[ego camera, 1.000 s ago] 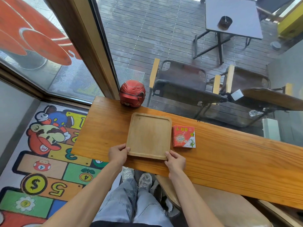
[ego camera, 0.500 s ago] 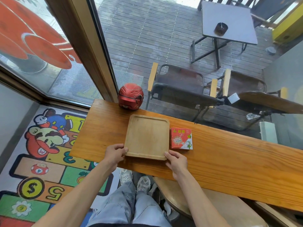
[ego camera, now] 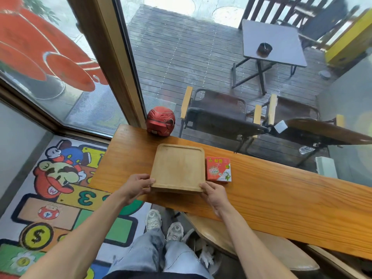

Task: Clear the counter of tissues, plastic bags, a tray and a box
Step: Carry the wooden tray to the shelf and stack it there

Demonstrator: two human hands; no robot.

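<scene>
Hands on tray, both at its near corners; left hand closed round the near-left corner, thumb on the top rim, fingers curled under or against the edge; right hand closed on the near-right corner the same way; whether the fingertips reach beneath cannot be told. Tray lies on the counter close to its near edge, left of centre; near edge appears slightly raised, a shadow showing below it, but I cannot say it is clear of the wood.

Handling, by judgement: tray is wooden, stiff, flat, with a low raised rim; likely moderate in weight, not fragile; smooth finish could slip in dry fingers, so a pinch over the rim at two opposite corners looks sound; it holds nothing, so tilt should matter little.

Box just right of the tray, near it but apart, lying flat, print up; red and white card, probably light and easily crushed if squeezed; best taken by its long sides, or set on the tray and carried with it.

No tissues or plastic bags visible on the counter.

Far left, a red helmet stands at the far edge by the window; not part of the task.
</scene>
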